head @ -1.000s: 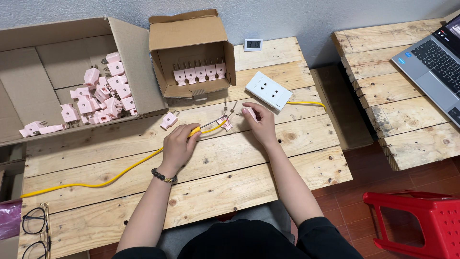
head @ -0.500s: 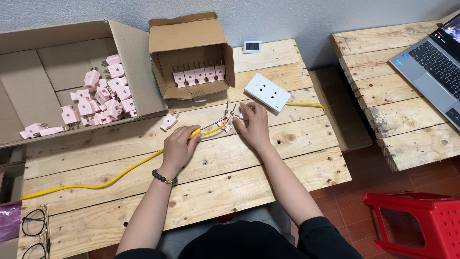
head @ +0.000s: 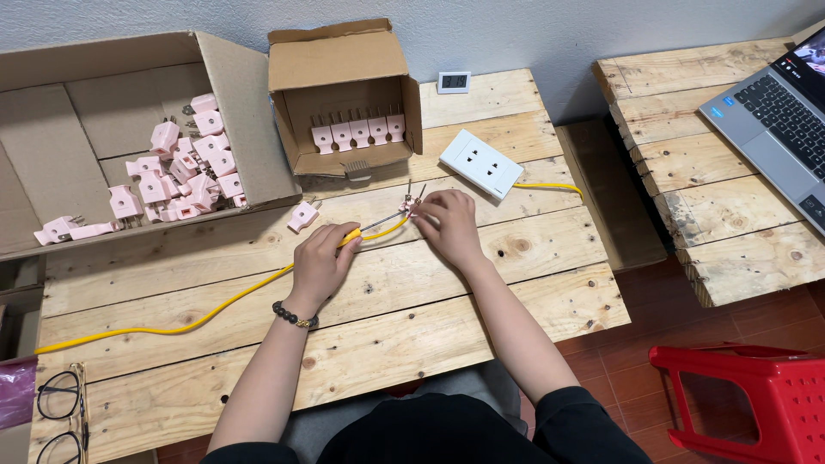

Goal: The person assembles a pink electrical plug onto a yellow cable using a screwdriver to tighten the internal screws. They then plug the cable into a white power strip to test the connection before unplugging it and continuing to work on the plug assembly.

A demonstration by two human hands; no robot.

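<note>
pinching plug prongs [head: 411, 199] between fingers [head: 427, 209]

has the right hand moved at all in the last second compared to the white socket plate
Yes. The right hand has shifted slightly left, away from the white socket plate and toward the left hand, which grips the yellow cable.

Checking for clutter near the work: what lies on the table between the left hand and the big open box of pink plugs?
In the head view, one loose pink plug lies on the wooden table between the left hand and the big box.
</note>
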